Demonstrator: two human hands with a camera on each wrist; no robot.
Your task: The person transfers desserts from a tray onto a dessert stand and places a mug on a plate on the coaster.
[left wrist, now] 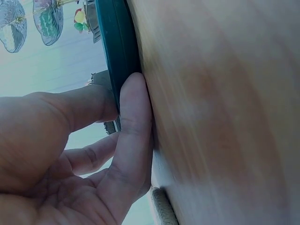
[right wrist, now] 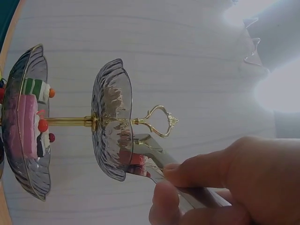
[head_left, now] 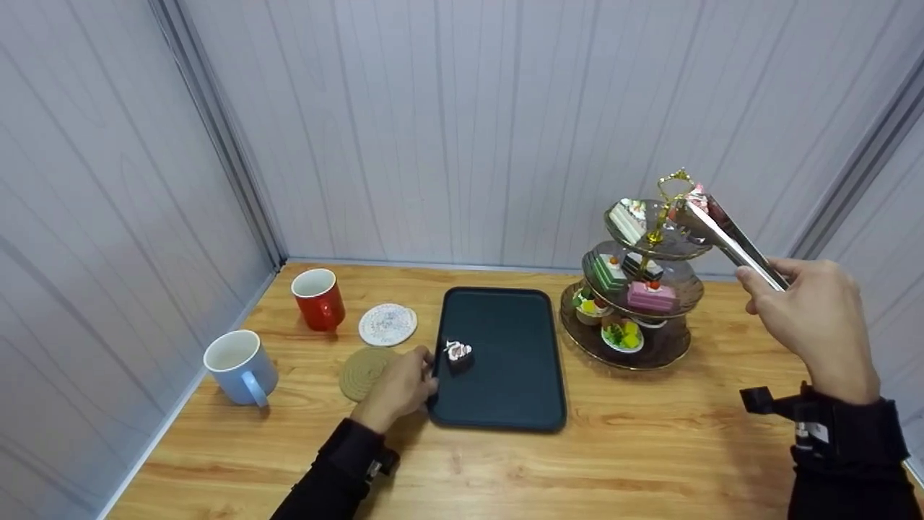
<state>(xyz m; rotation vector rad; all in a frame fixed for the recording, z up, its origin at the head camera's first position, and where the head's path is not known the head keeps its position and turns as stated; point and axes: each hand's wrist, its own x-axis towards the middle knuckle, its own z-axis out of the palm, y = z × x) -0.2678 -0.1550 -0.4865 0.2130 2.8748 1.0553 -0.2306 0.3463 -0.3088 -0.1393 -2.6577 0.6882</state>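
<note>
My right hand (head_left: 823,310) grips metal tongs (head_left: 738,250) at the upper right. Their tips reach the top tier of a three-tier cake stand (head_left: 704,289), around a small cake piece with a pink-and-white top (head_left: 698,196). In the right wrist view the red side of that cake piece (right wrist: 137,160) shows between the tong tips at the plate's edge. With thumb and fingers, my left hand (head_left: 401,386) pinches the left rim of a dark tray (head_left: 505,375). On the tray sits a small chocolate cake piece (head_left: 459,357) with white cream, near the fingertips.
Other cakes, such as a pink one (head_left: 652,297) and a green one (head_left: 608,273), fill the stand's tiers. Left of the tray lie a white coaster (head_left: 388,324) and a woven coaster (head_left: 361,375). Beyond them stand a red mug (head_left: 317,303) and a light blue mug (head_left: 238,372).
</note>
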